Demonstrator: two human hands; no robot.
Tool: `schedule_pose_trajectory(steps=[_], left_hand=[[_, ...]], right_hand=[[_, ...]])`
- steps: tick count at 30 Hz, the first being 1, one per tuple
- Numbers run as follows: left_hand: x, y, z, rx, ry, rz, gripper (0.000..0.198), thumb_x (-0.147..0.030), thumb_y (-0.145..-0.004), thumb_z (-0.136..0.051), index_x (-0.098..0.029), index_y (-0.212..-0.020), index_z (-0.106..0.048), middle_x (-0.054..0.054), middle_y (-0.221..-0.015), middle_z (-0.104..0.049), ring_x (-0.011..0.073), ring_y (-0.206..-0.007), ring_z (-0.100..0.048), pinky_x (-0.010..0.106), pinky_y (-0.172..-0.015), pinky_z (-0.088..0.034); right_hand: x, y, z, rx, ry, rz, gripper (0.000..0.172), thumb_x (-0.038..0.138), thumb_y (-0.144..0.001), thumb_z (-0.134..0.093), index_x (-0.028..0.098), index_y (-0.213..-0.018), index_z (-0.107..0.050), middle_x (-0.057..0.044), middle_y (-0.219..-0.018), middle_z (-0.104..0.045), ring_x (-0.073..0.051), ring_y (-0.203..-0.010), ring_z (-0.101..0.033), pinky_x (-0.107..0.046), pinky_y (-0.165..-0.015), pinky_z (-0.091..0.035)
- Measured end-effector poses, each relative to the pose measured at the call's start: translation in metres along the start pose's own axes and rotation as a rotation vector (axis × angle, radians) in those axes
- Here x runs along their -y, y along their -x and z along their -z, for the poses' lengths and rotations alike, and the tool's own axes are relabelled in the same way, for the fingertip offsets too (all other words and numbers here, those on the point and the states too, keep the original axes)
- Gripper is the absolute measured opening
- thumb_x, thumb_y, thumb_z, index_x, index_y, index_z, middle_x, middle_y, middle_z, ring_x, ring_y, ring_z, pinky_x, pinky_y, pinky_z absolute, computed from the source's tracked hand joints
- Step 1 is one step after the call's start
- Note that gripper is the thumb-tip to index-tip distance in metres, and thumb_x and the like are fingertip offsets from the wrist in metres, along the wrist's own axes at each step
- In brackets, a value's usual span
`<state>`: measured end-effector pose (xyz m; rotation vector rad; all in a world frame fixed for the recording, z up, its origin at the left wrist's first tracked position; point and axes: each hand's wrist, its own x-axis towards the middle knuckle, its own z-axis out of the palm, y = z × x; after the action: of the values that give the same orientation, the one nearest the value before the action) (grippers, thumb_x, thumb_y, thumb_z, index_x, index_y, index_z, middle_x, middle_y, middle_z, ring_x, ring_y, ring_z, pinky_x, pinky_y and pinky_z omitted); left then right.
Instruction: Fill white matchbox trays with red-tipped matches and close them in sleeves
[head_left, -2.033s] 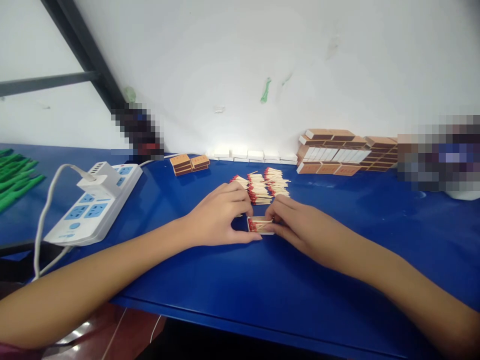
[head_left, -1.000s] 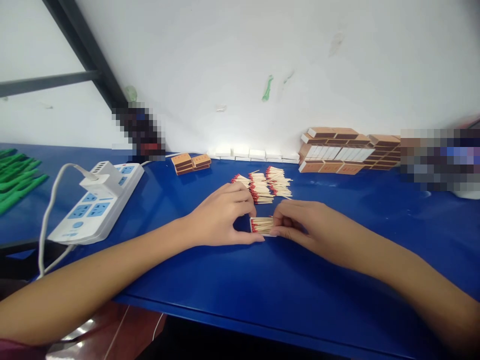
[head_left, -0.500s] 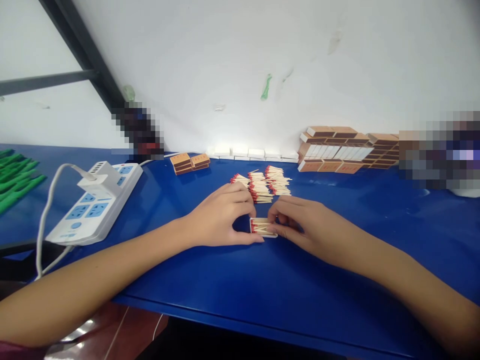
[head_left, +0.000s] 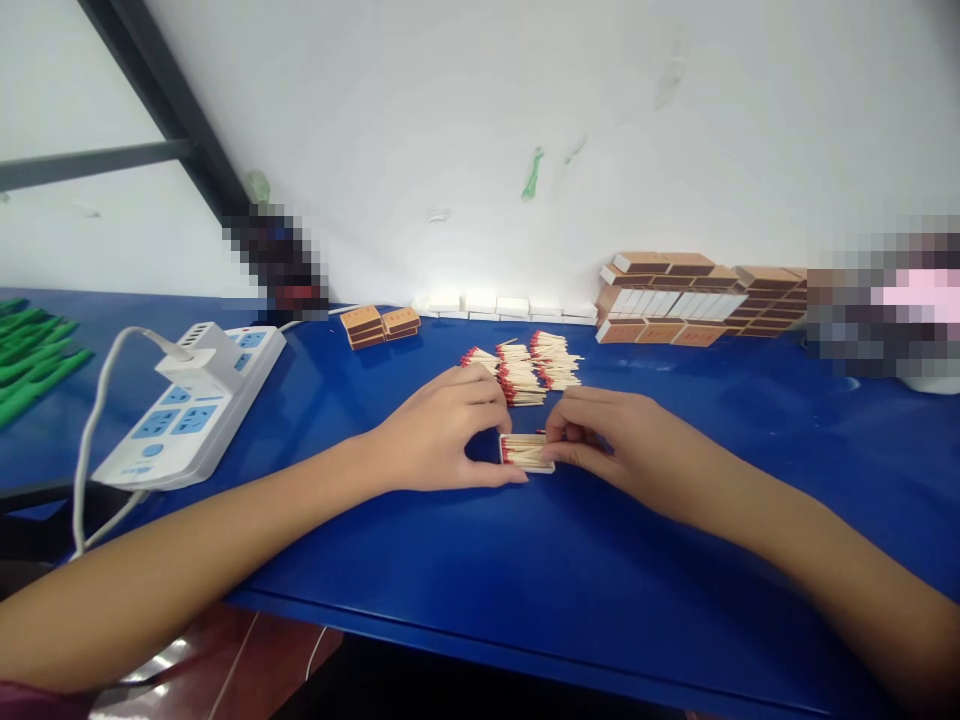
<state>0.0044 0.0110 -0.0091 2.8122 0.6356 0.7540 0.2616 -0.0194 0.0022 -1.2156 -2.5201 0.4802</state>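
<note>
Clearly, the white tray (head_left: 543, 470) lies flat on the blue table (head_left: 450, 585), between the two hands, with its long axis running left to right, roughly along the table's front edge. Its matches (head_left: 523, 453) mostly lie lengthwise, red heads pointing left and bare ends right, though a few sit slantwise; they overlap too much to count. The left hand (head_left: 454, 430) is curved around the tray's left end and holds it, thumb along the near side and fingertips at the far corner. The right hand (head_left: 604, 432) is bent over the right end, fingers curled and the thumb tip against the ends of the sticks (whether anything is pinched there, I cannot tell).

Just beyond are three heaps of matches (head_left: 520, 378), side by side, their heads also towards the left. Farther back come two short stacks of matchboxes (head_left: 380, 326), a row of white trays (head_left: 512, 307) along the wall, too washed out to count, and one big block of stacked boxes (head_left: 667, 303) on the right. At left are one power strip (head_left: 169, 430), carrying one white adapter (head_left: 201, 362), and a bunch of green strips (head_left: 34, 360).
</note>
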Motion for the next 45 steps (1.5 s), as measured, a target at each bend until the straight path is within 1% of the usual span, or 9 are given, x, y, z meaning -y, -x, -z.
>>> schedule_pose_trajectory(steps=[5,8,15,19,23,28,32,39,45], left_hand=[[0.000,0.000,0.001,0.009,-0.009,0.004,0.040,-0.057,-0.086,-0.078,-0.018,-0.092,-0.071,0.006,-0.091,-0.070,0.0228,-0.093,-0.061,0.040,-0.090,-0.050],[0.001,0.001,0.001,0.019,-0.014,0.009,0.040,-0.057,-0.087,-0.078,-0.018,-0.092,-0.071,0.006,-0.091,-0.070,0.0231,-0.093,-0.060,0.040,-0.090,-0.049],[0.001,0.001,0.000,-0.003,-0.019,-0.011,0.041,-0.057,-0.086,-0.078,-0.017,-0.094,-0.071,0.007,-0.095,-0.071,0.0239,-0.095,-0.062,0.040,-0.092,-0.049],[0.001,0.000,0.000,-0.007,-0.024,-0.016,0.041,-0.057,-0.086,-0.078,-0.017,-0.093,-0.071,0.007,-0.093,-0.071,0.0238,-0.094,-0.062,0.040,-0.091,-0.050],[0.002,0.000,0.000,-0.004,-0.015,-0.014,0.042,-0.058,-0.086,-0.078,-0.017,-0.093,-0.071,0.007,-0.092,-0.070,0.0233,-0.093,-0.061,0.040,-0.090,-0.050],[0.002,0.000,0.000,-0.011,-0.012,-0.018,0.042,-0.057,-0.087,-0.078,-0.016,-0.093,-0.072,0.006,-0.091,-0.071,0.0229,-0.093,-0.061,0.039,-0.091,-0.050],[0.001,0.000,0.000,-0.007,-0.010,-0.010,0.042,-0.057,-0.087,-0.077,-0.016,-0.093,-0.071,0.006,-0.091,-0.071,0.0229,-0.093,-0.061,0.039,-0.090,-0.050],[0.000,0.000,0.001,-0.007,-0.012,-0.018,0.040,-0.056,-0.087,-0.077,-0.017,-0.092,-0.071,0.007,-0.093,-0.071,0.0237,-0.094,-0.061,0.040,-0.091,-0.050],[-0.001,-0.001,0.001,-0.005,-0.018,-0.025,0.040,-0.057,-0.089,-0.075,-0.017,-0.094,-0.071,0.008,-0.095,-0.072,0.0243,-0.096,-0.061,0.040,-0.091,-0.050]], right_hand=[[0.001,0.000,-0.003,0.001,-0.012,0.014,0.014,0.028,-0.100,-0.058,0.023,-0.087,-0.062,-0.002,-0.084,-0.067,-0.017,-0.072,-0.060,-0.029,-0.065,-0.043],[0.001,0.001,-0.006,0.003,-0.005,-0.003,0.016,0.030,-0.101,-0.058,0.023,-0.087,-0.060,-0.002,-0.084,-0.067,-0.017,-0.073,-0.060,-0.029,-0.064,-0.042],[-0.001,0.001,0.002,0.049,-0.027,-0.036,0.016,0.033,-0.098,-0.061,0.024,-0.085,-0.061,0.000,-0.081,-0.067,-0.017,-0.070,-0.059,-0.029,-0.063,-0.041],[0.004,0.000,0.001,0.067,-0.066,-0.037,0.018,0.033,-0.101,-0.059,0.023,-0.086,-0.062,-0.001,-0.083,-0.069,-0.017,-0.072,-0.061,-0.030,-0.066,-0.043],[0.006,0.000,0.000,0.056,-0.070,-0.029,0.019,0.033,-0.101,-0.059,0.023,-0.086,-0.062,-0.001,-0.083,-0.069,-0.016,-0.072,-0.060,-0.029,-0.066,-0.043],[0.004,0.000,0.000,-0.015,-0.053,0.004,0.011,0.027,-0.100,-0.060,0.023,-0.091,-0.064,0.001,-0.081,-0.066,-0.015,-0.070,-0.057,-0.028,-0.065,-0.042],[0.006,0.001,-0.003,0.001,-0.026,0.056,0.014,0.024,-0.101,-0.059,0.022,-0.088,-0.064,0.000,-0.081,-0.066,-0.015,-0.071,-0.057,-0.028,-0.065,-0.041],[0.012,0.001,-0.002,-0.020,-0.055,0.045,0.014,0.027,-0.099,-0.063,0.022,-0.086,-0.063,0.000,-0.080,-0.066,-0.014,-0.070,-0.057,-0.027,-0.065,-0.042],[0.012,0.000,-0.009,-0.018,-0.025,0.000,0.018,0.029,-0.098,-0.063,0.022,-0.082,-0.063,0.000,-0.077,-0.064,-0.014,-0.067,-0.056,-0.028,-0.062,-0.041]])
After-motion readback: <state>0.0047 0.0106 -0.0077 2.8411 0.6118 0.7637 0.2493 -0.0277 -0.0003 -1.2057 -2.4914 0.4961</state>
